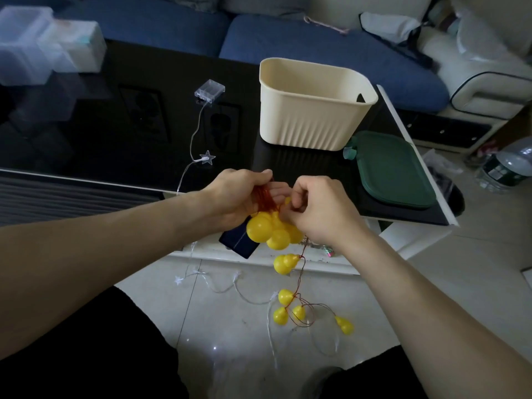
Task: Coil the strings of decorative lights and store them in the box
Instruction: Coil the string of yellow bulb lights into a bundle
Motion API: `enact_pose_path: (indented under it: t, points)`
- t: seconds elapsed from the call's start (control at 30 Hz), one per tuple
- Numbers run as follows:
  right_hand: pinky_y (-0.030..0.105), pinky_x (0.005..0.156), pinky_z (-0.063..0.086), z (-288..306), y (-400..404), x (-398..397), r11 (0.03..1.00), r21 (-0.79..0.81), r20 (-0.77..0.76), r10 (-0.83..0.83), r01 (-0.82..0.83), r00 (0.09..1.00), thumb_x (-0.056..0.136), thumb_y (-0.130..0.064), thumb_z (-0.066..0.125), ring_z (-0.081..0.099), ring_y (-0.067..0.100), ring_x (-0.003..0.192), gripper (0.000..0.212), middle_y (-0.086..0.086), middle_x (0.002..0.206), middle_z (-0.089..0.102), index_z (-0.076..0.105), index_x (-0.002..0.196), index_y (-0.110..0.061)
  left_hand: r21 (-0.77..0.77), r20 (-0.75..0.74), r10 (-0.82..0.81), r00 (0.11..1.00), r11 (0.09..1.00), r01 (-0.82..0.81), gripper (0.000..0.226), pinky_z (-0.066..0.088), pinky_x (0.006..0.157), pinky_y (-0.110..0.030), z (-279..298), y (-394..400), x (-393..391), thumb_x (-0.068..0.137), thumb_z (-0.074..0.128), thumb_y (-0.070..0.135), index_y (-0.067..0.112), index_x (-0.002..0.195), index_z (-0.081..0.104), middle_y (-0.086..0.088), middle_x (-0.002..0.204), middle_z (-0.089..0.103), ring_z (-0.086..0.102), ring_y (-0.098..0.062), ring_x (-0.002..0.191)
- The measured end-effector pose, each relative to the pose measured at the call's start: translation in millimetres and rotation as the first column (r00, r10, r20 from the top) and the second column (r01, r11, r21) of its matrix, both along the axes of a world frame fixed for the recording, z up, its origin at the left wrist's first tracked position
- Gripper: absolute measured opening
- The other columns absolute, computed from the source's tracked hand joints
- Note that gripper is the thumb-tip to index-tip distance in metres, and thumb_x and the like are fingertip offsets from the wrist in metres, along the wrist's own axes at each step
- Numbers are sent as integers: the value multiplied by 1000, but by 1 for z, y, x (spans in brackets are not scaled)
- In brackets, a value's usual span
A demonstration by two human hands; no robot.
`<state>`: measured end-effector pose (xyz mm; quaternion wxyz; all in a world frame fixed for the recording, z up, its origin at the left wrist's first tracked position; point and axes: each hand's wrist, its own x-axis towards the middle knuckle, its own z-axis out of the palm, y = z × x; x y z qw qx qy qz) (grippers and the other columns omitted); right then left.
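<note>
Behind a glossy black desk (115, 125) runs a blue sofa (288, 38), with pale floor tiles (230, 335) in front; on the desk stands a cream ribbed box (311, 110), open at the top, and just beside it lies a green lid (394, 171); a clear battery case (209, 91) sits left of the box, its thin wire running to a clear star light (207, 157) and over the desk edge to more star lights on the floor. Above the near edge, the left hand (236, 197) grips a bundle of coiled reddish wire (263, 197) with a cluster of yellow gourd lights (273, 230) hanging under it; the right hand (322, 208) has its fingers curled, pinching the string at the bundle; the string's loose end (299, 303) trails down to the tiles with several more yellow gourds on it; a dark flat panel (239, 244) shows below the left hand.
</note>
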<state>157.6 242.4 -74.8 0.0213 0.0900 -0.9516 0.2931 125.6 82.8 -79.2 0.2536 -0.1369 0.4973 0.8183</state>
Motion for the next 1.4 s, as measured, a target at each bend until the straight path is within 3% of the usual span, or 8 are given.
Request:
enact_pose_path:
  t: [0.17,0.37,0.5,0.57,0.67,0.87,1.13,1.4]
  points:
    - [28,57,52,0,-5,4,998,-6,-29,67,-67,997,75,-4,75,60,6,61,35,-7,60,59,49,56,-19,-183,-144,-107,984,980,79,20,62,68,-33,1,2,6,100,52,9,-10,101,60,-17,82,68,69,-22,70]
    - [10,49,37,-1,-11,5,996,-60,-58,59,-62,997,64,-7,88,47,2,50,50,-13,57,49,41,55,-24,-420,-188,-253,949,894,155,20,57,73,-34,-4,2,8,100,53,12,0,90,66,-14,85,66,64,-23,75]
    - [11,46,38,-1,-11,5,988,-149,103,49,-33,993,61,-15,94,49,5,52,50,-8,59,54,44,59,-22,-569,-174,-347,921,799,194,23,52,58,-24,-5,4,12,99,54,12,8,79,64,-6,71,65,61,-14,61]
    - [28,56,54,-1,-6,3,961,-268,206,122,-64,971,61,-10,94,64,14,59,50,1,63,65,45,63,-21,-630,-154,-422,893,738,240,23,49,53,-24,-5,3,15,99,54,12,8,78,62,-6,66,63,58,-15,57]
    - [49,74,61,1,3,2,883,-444,323,313,-149,893,67,5,88,75,34,76,48,21,75,74,45,72,-15,-614,-120,-530,839,704,357,18,49,55,-27,-6,3,19,101,49,10,-2,94,60,-18,75,61,56,-25,64]
    - [16,52,45,2,7,0,905,-388,358,322,-174,876,71,-4,89,51,1,51,42,-11,54,58,49,70,-16,-688,-117,-616,779,616,384,22,41,57,-30,-3,1,14,98,51,6,-12,106,61,-23,83,55,48,-31,74]
    - [26,52,44,2,24,-5,945,-284,519,294,-162,803,86,-18,79,53,7,52,12,0,68,65,67,87,-15,-682,-177,-540,823,670,293,21,38,59,-31,-1,-9,5,97,54,7,0,77,58,-14,69,51,42,-30,71]
    - [21,59,48,-4,17,-3,905,-396,221,261,-159,940,83,-22,81,60,4,60,10,1,70,73,73,78,-22,-557,-128,-606,785,699,448,41,34,54,-31,-2,-12,8,105,41,29,3,78,59,-10,61,56,39,-20,50]
